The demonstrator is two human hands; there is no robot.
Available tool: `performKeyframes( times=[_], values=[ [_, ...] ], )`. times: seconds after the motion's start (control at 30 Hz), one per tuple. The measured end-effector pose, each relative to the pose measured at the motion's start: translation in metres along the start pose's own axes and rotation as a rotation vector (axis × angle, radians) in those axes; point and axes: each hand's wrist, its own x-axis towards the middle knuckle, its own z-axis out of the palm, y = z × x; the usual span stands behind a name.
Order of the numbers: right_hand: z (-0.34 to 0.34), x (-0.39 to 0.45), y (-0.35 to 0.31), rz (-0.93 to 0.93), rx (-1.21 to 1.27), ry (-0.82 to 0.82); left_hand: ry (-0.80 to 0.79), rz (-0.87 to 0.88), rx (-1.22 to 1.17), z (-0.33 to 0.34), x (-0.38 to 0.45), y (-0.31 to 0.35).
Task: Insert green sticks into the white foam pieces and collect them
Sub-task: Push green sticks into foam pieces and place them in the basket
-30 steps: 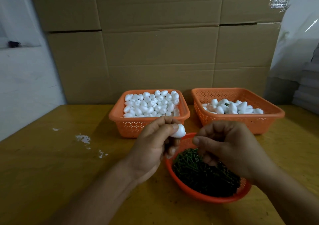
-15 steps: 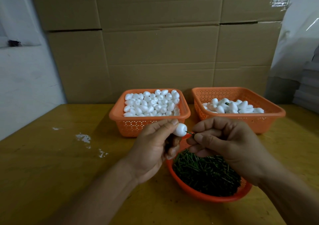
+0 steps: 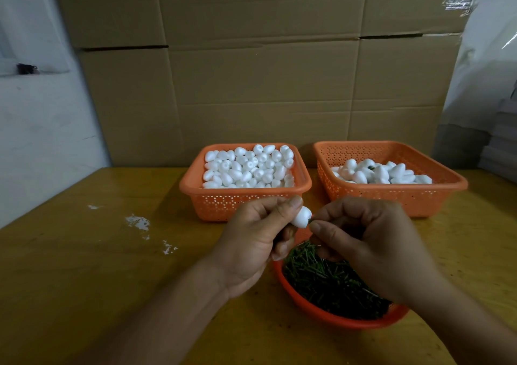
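Broadly, a yellow bench [image 3: 84, 280] carries two orange baskets at its back edge: the left basket [image 3: 243, 199] heaped with foam pieces [image 3: 247, 167], the right basket [image 3: 391, 199] part-filled. Nearer, a round basket [image 3: 335, 315] holds green sticks [image 3: 327, 280]. Above it, the left hand [image 3: 251, 244] grips one foam piece [image 3: 302, 217]; the right hand [image 3: 369, 241] pinches a stick [image 3: 310, 219] into it.

Your right hand [image 3: 361, 241] hides the near right part of the green sticks [image 3: 321, 278] and nearly all of the stick [image 3: 310, 219] at the foam piece [image 3: 302, 216]. Your left hand [image 3: 251, 241] covers that piece's left end. Both your forearms run off the near edge.
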Motion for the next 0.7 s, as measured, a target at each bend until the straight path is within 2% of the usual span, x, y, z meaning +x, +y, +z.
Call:
performKeyframes(
  times=[0.17, 0.4, 0.7],
  values=[
    [0.0026, -0.0003, 0.0028, -0.081, -0.058, 0.053, 0.009, 0.006, -0.011, -0.0009, 0.0004, -0.0004],
    [0.0037, -0.0014, 0.0016, -0.111, -0.07, 0.118, -0.092, 0.012, -0.09, -0.0049, -0.0005, 0.0023],
    [0.0095, -0.0031, 0.0016, -0.155, -0.135, 0.165, -0.028, 0.173, 0.128, -0.0016, -0.0012, -0.0025]
  ],
)
